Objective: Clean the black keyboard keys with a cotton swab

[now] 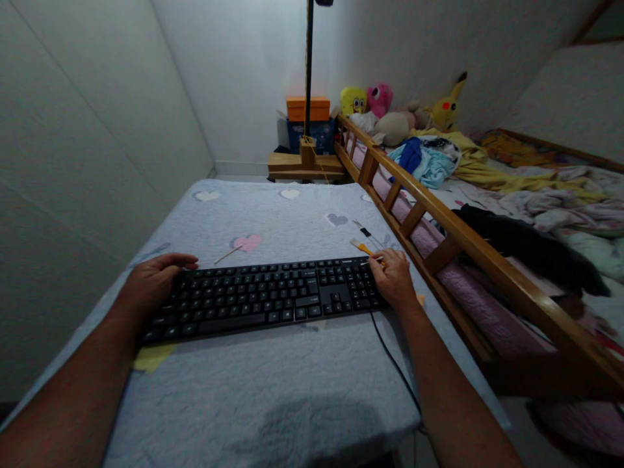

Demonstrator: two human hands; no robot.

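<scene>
A black keyboard (263, 296) lies slightly slanted on the quilted cloth, keys up. My left hand (151, 283) is closed around its left end, with the fingers at the back corner. At the far right end, over the number keys, my right hand (394, 276) pinches a thin white stick that looks like a cotton swab (371, 261). Another cotton swab (227, 254) lies behind the keyboard. A small brush (361, 246) with a yellow handle lies just past my right hand, its end hidden. Beyond it is a thin tool (364, 231) with a black middle.
The keyboard's black cable (392, 357) runs towards me over the front edge of the cloth-covered table (273, 390). A wooden bed rail (429, 208) borders the right side. Behind stand a wooden base with a pole (308, 78) and an orange box (307, 108).
</scene>
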